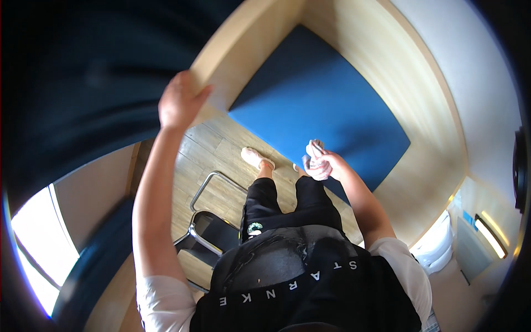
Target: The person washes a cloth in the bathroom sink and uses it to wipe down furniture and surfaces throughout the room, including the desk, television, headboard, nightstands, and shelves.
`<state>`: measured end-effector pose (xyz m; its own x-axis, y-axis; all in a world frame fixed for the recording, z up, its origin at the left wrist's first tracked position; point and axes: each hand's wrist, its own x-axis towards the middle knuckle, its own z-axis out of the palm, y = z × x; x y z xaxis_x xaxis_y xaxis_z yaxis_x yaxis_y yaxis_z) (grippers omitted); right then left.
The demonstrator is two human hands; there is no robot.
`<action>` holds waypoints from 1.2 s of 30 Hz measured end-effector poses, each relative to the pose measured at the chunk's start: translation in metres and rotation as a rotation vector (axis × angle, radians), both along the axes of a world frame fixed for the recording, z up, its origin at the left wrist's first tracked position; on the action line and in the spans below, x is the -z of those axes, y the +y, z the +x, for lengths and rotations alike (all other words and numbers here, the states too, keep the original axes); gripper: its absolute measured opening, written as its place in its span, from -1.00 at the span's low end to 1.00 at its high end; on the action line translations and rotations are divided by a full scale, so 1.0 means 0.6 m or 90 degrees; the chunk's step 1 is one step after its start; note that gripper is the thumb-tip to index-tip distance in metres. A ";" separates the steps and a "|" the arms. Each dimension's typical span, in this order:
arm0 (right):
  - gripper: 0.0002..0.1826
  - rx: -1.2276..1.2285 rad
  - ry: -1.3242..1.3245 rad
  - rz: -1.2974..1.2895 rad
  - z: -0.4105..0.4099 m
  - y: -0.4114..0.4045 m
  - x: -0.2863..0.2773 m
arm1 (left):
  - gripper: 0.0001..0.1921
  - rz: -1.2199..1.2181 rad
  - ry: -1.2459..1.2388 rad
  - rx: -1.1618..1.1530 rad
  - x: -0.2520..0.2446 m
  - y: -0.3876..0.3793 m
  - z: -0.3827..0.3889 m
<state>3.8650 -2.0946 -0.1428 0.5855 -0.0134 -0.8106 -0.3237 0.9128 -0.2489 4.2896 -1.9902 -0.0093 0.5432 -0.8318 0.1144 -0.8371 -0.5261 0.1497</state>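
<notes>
My left hand [182, 101] grips the top edge of a light wood-grain panel [232, 50], its thumb lying on the near side and its fingers partly hidden. In my right hand [335, 165] is a crumpled pink-and-white cloth [317, 166], bunched between the fingers. The cloth is above the front edge of a flat blue surface [323, 99], apart from the left hand. Wood-grain panels border this surface on its left, far and right sides.
A metal-framed chair [207, 232] with a black seat stands by my legs on the wood-plank floor [207, 141]. Dark fabric [95, 74] fills the upper left. A bright window [43, 245] lies at lower left. Light slippers [255, 157] are on my feet.
</notes>
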 end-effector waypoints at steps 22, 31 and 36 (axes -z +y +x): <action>-0.71 -0.616 -0.409 -0.331 0.314 0.134 -0.391 | -0.37 -0.786 -0.057 -0.477 -0.306 0.288 -0.107; -0.67 -0.467 -0.645 -0.209 0.284 0.056 -0.308 | -0.36 -0.613 0.181 -0.022 -0.231 -0.119 -0.408; -0.69 -0.160 -0.628 -0.303 0.172 -0.014 -0.423 | -0.37 -0.489 0.209 0.273 -0.277 -0.111 -0.625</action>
<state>3.9681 -2.1031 0.1108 0.9978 0.0100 0.0648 0.0462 0.5927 -0.8041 3.9146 -2.0570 0.1567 0.3106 -0.7287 0.6104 -0.7904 0.1587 0.5916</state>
